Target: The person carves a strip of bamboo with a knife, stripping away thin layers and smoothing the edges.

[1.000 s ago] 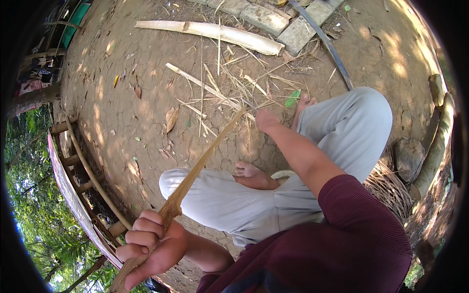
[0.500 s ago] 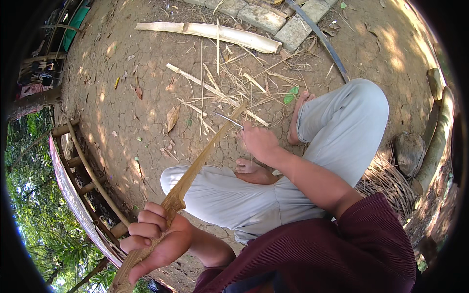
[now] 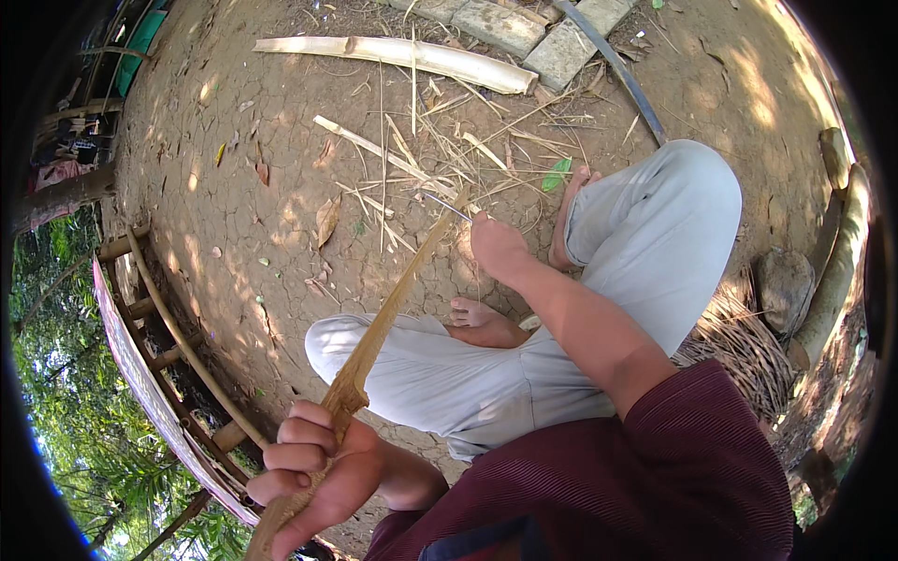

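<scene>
My left hand [image 3: 318,467] is wrapped round the near part of a long brown strip [image 3: 385,323], perhaps bamboo or wood, with a knobby joint just beyond the fingers. The strip slants away over my left thigh toward the far right. At its far end my right hand [image 3: 499,249] is closed on a knife; the handle is hidden in the fist. The thin knife blade [image 3: 447,206] points left and lies across the strip near its tip.
A split pale bamboo length [image 3: 398,53] lies beyond a scatter of shavings [image 3: 412,168]. A long dark metal blade [image 3: 613,64] rests against stone blocks [image 3: 500,28] near my right knee. Bundled sticks [image 3: 739,351] and a log [image 3: 842,252] are at the right, a bamboo frame [image 3: 182,337] at left.
My left hand has shifted right with the near end of the strip, which now stands a little steeper. My right hand and knife have moved slightly right and stay near the strip's far end.
</scene>
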The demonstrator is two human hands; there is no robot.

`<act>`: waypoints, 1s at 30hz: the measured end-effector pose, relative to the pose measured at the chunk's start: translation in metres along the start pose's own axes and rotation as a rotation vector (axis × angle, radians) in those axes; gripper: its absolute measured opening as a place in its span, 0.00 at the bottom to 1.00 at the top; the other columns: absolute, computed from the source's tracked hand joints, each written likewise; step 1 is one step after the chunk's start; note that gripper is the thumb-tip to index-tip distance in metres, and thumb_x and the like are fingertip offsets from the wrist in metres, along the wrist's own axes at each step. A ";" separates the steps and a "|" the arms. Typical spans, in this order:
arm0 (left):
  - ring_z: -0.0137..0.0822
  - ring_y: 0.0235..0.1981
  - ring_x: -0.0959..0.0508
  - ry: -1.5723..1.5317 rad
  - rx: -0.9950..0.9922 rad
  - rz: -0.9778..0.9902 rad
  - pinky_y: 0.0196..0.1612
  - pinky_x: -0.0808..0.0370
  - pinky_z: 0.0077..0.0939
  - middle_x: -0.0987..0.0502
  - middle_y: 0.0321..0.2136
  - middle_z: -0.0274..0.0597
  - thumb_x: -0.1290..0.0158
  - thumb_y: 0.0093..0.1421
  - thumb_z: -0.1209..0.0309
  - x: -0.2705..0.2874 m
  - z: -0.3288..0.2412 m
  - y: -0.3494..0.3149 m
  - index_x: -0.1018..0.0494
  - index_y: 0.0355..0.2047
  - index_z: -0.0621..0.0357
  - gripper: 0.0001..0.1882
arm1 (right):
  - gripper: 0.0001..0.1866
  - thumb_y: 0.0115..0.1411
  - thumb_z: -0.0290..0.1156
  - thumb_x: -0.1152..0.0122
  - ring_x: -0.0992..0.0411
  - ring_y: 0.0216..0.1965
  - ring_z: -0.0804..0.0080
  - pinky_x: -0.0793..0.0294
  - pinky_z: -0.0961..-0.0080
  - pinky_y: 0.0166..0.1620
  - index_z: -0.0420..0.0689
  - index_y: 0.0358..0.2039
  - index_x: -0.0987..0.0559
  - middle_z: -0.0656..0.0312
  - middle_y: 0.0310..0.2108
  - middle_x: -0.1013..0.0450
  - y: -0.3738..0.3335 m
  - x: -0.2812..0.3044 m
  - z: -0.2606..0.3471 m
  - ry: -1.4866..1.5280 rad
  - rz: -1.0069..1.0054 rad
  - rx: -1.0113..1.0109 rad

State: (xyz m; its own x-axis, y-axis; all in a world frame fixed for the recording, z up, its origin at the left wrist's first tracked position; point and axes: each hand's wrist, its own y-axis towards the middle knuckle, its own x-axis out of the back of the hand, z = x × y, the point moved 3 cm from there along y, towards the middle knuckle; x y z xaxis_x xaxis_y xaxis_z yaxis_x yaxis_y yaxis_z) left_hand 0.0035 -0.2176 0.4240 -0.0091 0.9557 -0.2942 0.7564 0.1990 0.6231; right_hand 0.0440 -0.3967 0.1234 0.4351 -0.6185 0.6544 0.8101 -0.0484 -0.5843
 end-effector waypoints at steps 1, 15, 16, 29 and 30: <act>0.26 0.16 0.52 0.014 -0.013 0.003 0.22 0.54 0.26 0.50 0.15 0.30 0.70 0.64 0.27 -0.003 0.000 -0.001 0.44 0.25 0.50 0.37 | 0.12 0.67 0.28 0.56 0.19 0.40 0.47 0.19 0.56 0.43 0.33 0.45 0.29 0.42 0.35 0.20 0.006 -0.002 -0.001 0.015 0.016 0.025; 0.26 0.13 0.51 0.155 -0.038 -0.225 0.21 0.51 0.23 0.49 0.14 0.31 0.74 0.66 0.28 0.004 -0.003 -0.008 0.46 0.25 0.50 0.36 | 0.15 0.67 0.28 0.50 0.17 0.43 0.57 0.16 0.61 0.37 0.38 0.53 0.30 0.48 0.44 0.19 0.061 -0.029 0.014 -0.094 0.200 -0.146; 0.26 0.13 0.50 0.141 -0.034 -0.199 0.21 0.51 0.23 0.49 0.14 0.30 0.74 0.66 0.28 0.003 -0.004 -0.010 0.46 0.25 0.50 0.36 | 0.16 0.67 0.28 0.50 0.18 0.44 0.57 0.16 0.58 0.37 0.39 0.54 0.29 0.49 0.46 0.20 0.068 -0.026 0.002 -0.187 0.224 -0.271; 0.25 0.14 0.51 0.200 -0.017 -0.287 0.19 0.51 0.22 0.49 0.15 0.30 0.71 0.69 0.33 0.029 0.007 0.019 0.44 0.25 0.50 0.33 | 0.15 0.66 0.27 0.55 0.21 0.47 0.49 0.20 0.56 0.48 0.36 0.50 0.27 0.43 0.40 0.20 0.075 -0.040 -0.051 -0.067 0.042 -0.033; 0.25 0.14 0.51 0.200 -0.015 -0.281 0.19 0.51 0.21 0.49 0.15 0.30 0.70 0.69 0.33 0.028 0.008 0.022 0.44 0.25 0.50 0.33 | 0.14 0.66 0.27 0.56 0.20 0.45 0.49 0.20 0.56 0.47 0.36 0.48 0.27 0.43 0.39 0.20 0.066 -0.030 -0.040 -0.069 0.020 0.007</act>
State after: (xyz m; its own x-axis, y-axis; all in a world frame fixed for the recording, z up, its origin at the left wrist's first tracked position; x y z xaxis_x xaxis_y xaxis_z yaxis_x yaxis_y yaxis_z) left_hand 0.0251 -0.1880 0.4234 -0.3453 0.8862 -0.3089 0.6961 0.4626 0.5490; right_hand 0.0689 -0.4132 0.0457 0.4769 -0.5641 0.6741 0.8036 -0.0309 -0.5943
